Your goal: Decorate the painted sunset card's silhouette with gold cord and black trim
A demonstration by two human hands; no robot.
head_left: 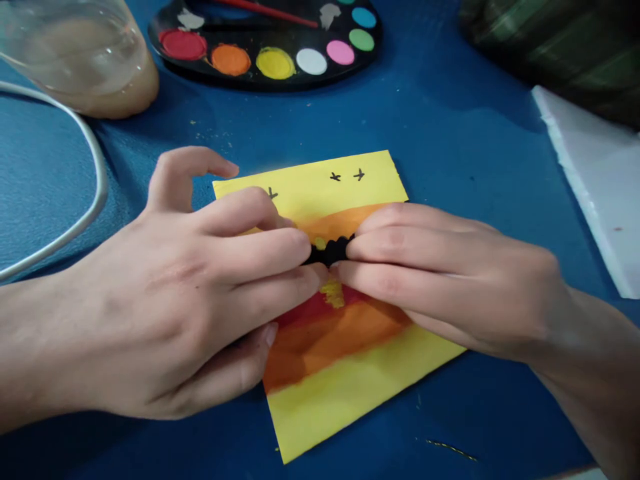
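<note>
One black scalloped strip [336, 251] is showing at the centre of the frame, lying across a painted yellow-and-orange card [345, 393]. The left hand [185, 287] is pinching the strip from the left with its fingertips, and the right hand [465, 280] is pinching it from the right, the two grips almost touching; how the hidden fingers are sitting cannot be told. Handling it well is probably calling for light, even pressure from both sides, since such a narrow piece could be creasing under a hard pinch. Just below, a yellow patch [333, 292] is looking easy to smear, so the nearby fingertips should be staying off it. The card is resting at a slant on the blue worktop [435, 120], so judging the strip against the card's colour bands seems safer than judging by the worktop. At upper left, a cup of cloudy liquid [95, 67] is standing beside a paint palette [250, 81], both safely beyond the fingers.
</note>
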